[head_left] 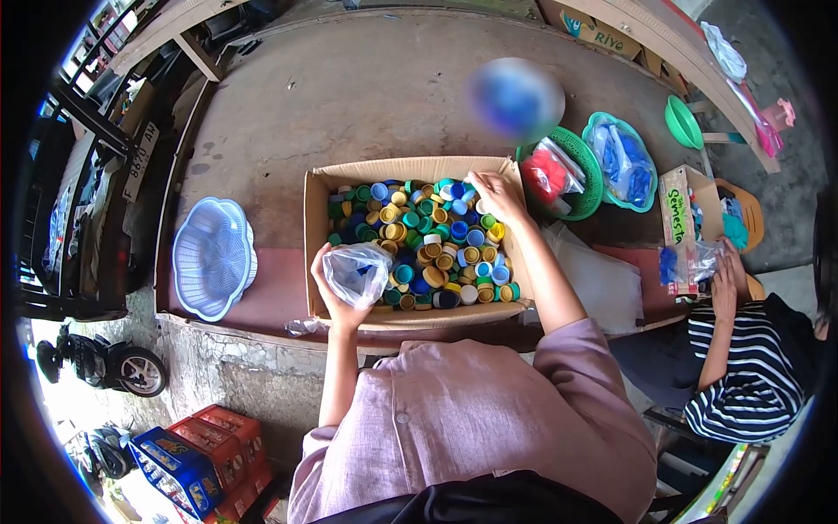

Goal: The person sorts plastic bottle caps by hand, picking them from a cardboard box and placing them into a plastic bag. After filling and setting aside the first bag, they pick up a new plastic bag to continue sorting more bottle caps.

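Note:
A cardboard box (312,288) full of loose plastic bottle caps (428,236) stands in front of me. The caps are blue, green, yellow and white. My left hand (336,297) is wrapped round a clear plastic bag (360,272) at the box's near left corner, with the bag's mouth spread. A little blue shows inside the bag. Over the far right part of the box, my right hand (497,196) reaches down among the caps. Its fingers are bent and close together, and whatever is between the fingertips is hidden.
A pale blue plastic basket (209,262) sits left. To the right are a green basket (598,179) with bagged red pieces, a green tray (653,170) with bagged blue pieces, and clear plastic sheets (594,279). A co-worker's hands (724,284) hold a bag beside a small carton (676,210).

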Tool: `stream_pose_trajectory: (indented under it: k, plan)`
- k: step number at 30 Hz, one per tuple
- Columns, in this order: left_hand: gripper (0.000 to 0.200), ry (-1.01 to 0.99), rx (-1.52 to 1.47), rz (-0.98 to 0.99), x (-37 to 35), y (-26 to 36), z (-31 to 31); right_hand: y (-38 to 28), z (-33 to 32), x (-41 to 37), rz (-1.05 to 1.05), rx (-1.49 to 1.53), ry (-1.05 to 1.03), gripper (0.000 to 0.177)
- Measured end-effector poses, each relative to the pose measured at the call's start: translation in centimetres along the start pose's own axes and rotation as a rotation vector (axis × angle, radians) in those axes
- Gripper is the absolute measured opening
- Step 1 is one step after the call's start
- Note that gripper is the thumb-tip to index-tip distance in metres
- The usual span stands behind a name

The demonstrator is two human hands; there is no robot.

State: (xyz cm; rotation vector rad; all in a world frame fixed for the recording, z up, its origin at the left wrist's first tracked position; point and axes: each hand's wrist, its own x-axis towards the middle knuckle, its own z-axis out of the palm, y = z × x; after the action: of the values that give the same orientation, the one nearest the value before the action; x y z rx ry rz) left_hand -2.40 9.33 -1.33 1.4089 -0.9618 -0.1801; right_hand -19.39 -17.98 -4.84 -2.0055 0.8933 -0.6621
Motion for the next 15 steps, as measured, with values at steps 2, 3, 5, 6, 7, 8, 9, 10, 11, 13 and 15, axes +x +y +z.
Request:
stream_pose_trajectory:
  k: [2, 3, 5, 6, 7, 8, 9, 10, 11, 13, 15]
  plan:
    - [0.087, 0.005, 0.000, -0.001, 0.0, 0.0, 0.0, -0.7, 0.0, 0.1, 0.259, -0.208, -0.174, 0.057]
    - [0.087, 0.008, 0.000, -0.002, 0.0, -0.1, 0.0, 0.4, 0.8, 0.2, 0.309, -0.252, -0.223, 0.059]
    - [0.087, 0.009, -0.010, 0.000, 0.0, -0.2, 0.0, -0.5, 3.5, -1.4, 0.311, -0.512, -0.192, 0.073]
    - [0.088, 0.007, -0.020, -0.001, 0.0, -0.2, 0.0, -0.4, 5.4, -2.1, 0.294, -0.611, -0.180, 0.079]
    - [0.088, 0.003, -0.021, -0.003, -0.1, -0.2, 0.0, -2.1, 6.4, -2.9, 0.341, -0.581, -0.225, 0.083]
    - [0.087, 0.001, -0.023, -0.005, 0.0, 0.0, 0.0, -3.8, 7.1, -3.5, 0.385, -0.551, -0.269, 0.087]
    - [0.087, -0.001, -0.025, -0.007, 0.1, 0.0, 0.1, -4.2, 7.7, -4.1, 0.240, -0.520, -0.271, 0.084]
    - [0.087, -0.005, -0.027, -0.008, 0.1, 0.0, 0.1, -5.3, 8.0, -4.5, 0.097, -0.487, -0.271, 0.082]
    - [0.087, -0.006, -0.030, -0.013, 0.1, 0.0, 0.1, -6.4, 8.0, -5.0, 0.117, -0.502, -0.382, 0.074]
    - [0.087, -0.008, -0.035, -0.017, 0.1, 0.0, 0.1, -6.7, 7.5, -5.2, -0.093, -0.232, -0.275, 0.045]
    - [0.087, -0.009, -0.027, -0.015, 0.1, -0.1, 0.2, -6.3, 5.6, -4.1, -0.249, 0.021, -0.172, 0.016]
